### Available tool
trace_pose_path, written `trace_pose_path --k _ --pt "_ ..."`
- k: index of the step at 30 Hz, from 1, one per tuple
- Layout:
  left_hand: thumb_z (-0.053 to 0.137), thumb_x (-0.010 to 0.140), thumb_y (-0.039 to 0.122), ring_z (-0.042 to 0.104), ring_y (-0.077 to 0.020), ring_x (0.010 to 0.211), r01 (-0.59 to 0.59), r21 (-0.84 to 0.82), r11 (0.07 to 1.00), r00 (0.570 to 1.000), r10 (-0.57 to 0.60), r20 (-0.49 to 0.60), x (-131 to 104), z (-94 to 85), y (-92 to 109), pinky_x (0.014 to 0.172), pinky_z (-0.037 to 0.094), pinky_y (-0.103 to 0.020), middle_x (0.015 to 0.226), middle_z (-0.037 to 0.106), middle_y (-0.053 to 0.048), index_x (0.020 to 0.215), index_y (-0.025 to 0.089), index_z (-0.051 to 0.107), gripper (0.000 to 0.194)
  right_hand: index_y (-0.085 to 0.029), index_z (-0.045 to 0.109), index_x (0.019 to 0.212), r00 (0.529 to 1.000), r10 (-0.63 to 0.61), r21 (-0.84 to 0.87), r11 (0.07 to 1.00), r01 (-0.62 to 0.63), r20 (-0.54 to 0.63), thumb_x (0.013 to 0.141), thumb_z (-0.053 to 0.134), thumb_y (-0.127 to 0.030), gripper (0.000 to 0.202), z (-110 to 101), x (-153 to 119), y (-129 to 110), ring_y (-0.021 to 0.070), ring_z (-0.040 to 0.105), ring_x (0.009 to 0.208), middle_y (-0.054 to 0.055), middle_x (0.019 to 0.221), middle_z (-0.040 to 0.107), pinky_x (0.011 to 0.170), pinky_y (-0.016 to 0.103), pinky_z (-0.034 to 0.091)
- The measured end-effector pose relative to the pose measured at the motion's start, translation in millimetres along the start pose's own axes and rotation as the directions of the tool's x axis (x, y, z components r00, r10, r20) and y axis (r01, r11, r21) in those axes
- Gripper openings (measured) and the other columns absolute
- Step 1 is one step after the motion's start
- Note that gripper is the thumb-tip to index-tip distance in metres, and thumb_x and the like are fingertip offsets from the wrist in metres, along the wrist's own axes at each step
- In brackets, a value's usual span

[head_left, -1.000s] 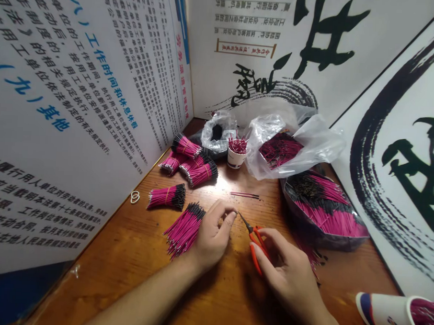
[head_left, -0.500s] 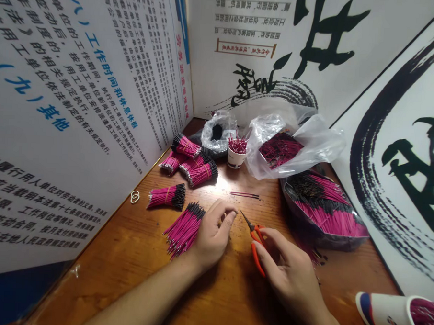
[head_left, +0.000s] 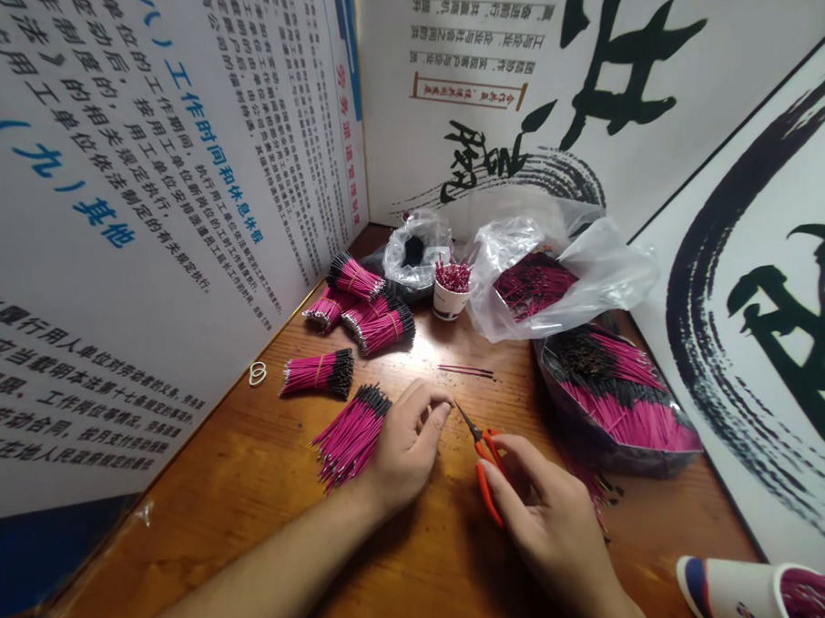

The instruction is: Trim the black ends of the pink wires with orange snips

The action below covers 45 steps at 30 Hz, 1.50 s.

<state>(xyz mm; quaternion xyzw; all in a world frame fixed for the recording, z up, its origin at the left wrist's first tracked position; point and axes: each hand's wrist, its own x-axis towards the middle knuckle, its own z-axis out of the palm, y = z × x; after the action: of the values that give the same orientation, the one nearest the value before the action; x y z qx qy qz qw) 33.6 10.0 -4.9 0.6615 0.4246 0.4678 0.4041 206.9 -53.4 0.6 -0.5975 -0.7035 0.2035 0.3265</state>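
Observation:
My right hand (head_left: 547, 497) grips small scissors (head_left: 486, 453) with orange handles and thin dark blades. The blade tips point up and left, touching or very close to the fingertips of my left hand (head_left: 410, 446). Those fingers are pinched together; whatever sits between them is too small and hidden to name. Beside the left hand lies a loose heap of pink wires (head_left: 348, 438) with black ends, partly covered by that hand. Two single wires (head_left: 465, 371) lie on the wooden table (head_left: 240, 511) beyond the hands.
Tied wire bundles (head_left: 318, 372) lie at left, with more stacked behind. White rubber bands (head_left: 257, 373) rest near the left panel. A paper cup (head_left: 450, 302) of wires stands behind, beside a clear plastic bag (head_left: 495, 303). An open dark bag (head_left: 625, 455) and another cup (head_left: 735, 592) are at right.
The scissors' tips have come slightly nearer to the left fingertips. Otherwise both hands stay in nearly the same place.

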Motion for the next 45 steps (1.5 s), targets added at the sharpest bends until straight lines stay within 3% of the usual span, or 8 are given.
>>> trace_pose_path --k 12,17,25,28,30,33,38,45 --pt "0.047 0.093 0.021 0.05 -0.0098 0.06 -0.179 0.243 0.953 0.975 0.139 0.173 -6.3 -4.9 18.3 0.059 0.036 -0.023 0.071 0.056 0.002 0.09 0.018 0.056 0.01 -0.021 0.061 0.099 0.991 0.081 0.052 0.996 -0.076 -0.109 0.09 0.057 -0.038 0.02 3.4 4.9 2.8 0.0151 0.064 0.06 0.0 0.072 0.069 0.055 0.022 0.05" --pt "0.046 0.089 0.018 0.054 -0.0157 0.073 -0.108 0.62 0.778 0.98 -0.019 0.196 5.0 -32.9 41.8 0.064 0.036 -0.028 0.081 0.056 -0.001 0.08 0.019 0.05 0.01 -0.02 0.06 0.099 0.981 0.094 0.082 0.993 -0.081 -0.171 0.089 0.058 -0.038 0.021 3.3 5.2 5.4 0.0152 0.065 0.064 0.001 0.077 0.07 0.059 0.022 0.051" --pt "0.044 0.093 0.025 0.057 -0.0202 0.081 0.111 0.803 0.585 0.974 -0.226 0.029 3.8 -73.3 23.2 0.068 0.038 -0.032 0.092 0.059 -0.004 0.087 0.02 0.05 0.01 -0.02 0.062 0.098 0.969 0.126 0.174 0.981 -0.088 -0.215 0.086 0.063 -0.036 0.021 5.6 1.8 5.7 0.0149 0.062 0.062 0.001 0.076 0.067 0.057 0.024 0.048" --pt "0.042 0.095 0.026 0.057 -0.021 0.088 0.063 0.784 0.618 0.982 -0.18 0.063 -2.6 -60.4 28.5 0.074 0.041 -0.033 0.098 0.059 -0.006 0.094 0.02 0.052 0.011 -0.02 0.062 0.102 0.875 0.223 0.348 0.935 -0.068 -0.429 0.084 0.066 -0.035 0.024 1.8 -0.9 8.2 0.0164 0.063 0.072 0.004 0.086 0.068 0.062 0.026 0.05" --pt "0.04 0.095 0.023 0.056 -0.0201 0.087 -0.055 0.738 0.673 0.967 -0.147 0.206 -9.4 -40.1 35.1 0.076 0.043 -0.033 0.094 0.06 -0.005 0.093 0.02 0.053 0.013 -0.02 0.061 0.103 0.774 0.299 0.461 0.887 -0.01 -0.559 0.083 0.068 -0.034 0.026 -2.4 -2.1 9.4 0.0158 0.062 0.074 0.005 0.092 0.066 0.062 0.026 0.049" --pt "0.045 0.092 0.02 0.056 -0.0197 0.091 -0.303 0.635 0.71 0.871 -0.064 0.487 -18.4 -0.3 40.8 0.079 0.045 -0.031 0.097 0.061 -0.004 0.093 0.02 0.055 0.009 -0.02 0.058 0.102 0.683 0.362 0.556 0.827 0.078 -0.634 0.081 0.069 -0.034 0.027 -8.0 -1.4 9.5 0.0129 0.056 0.068 0.003 0.093 0.062 0.06 0.026 0.045" --pt "0.046 0.093 0.025 0.053 -0.0224 0.096 -0.44 0.611 0.658 0.831 0.041 0.554 -9.9 50.2 32.9 0.081 0.048 -0.035 0.103 0.058 -0.006 0.101 0.02 0.056 0.014 -0.02 0.057 0.097 0.694 0.352 0.595 0.792 0.136 -0.628 0.082 0.067 -0.036 0.024 -10.5 2.1 9.3 0.0125 0.051 0.066 0.0 0.082 0.054 0.065 0.028 0.042" --pt "0.05 0.088 0.021 0.049 -0.0249 0.104 -0.447 0.645 0.62 0.833 0.026 0.553 5.8 64.0 16.9 0.089 0.048 -0.038 0.106 0.056 -0.009 0.097 0.016 0.056 0.012 -0.019 0.058 0.099 0.711 0.32 0.567 0.813 0.133 -0.626 0.085 0.062 -0.036 0.022 -8.6 2.7 10.4 0.0135 0.05 0.068 -0.001 0.079 0.052 0.066 0.028 0.04"
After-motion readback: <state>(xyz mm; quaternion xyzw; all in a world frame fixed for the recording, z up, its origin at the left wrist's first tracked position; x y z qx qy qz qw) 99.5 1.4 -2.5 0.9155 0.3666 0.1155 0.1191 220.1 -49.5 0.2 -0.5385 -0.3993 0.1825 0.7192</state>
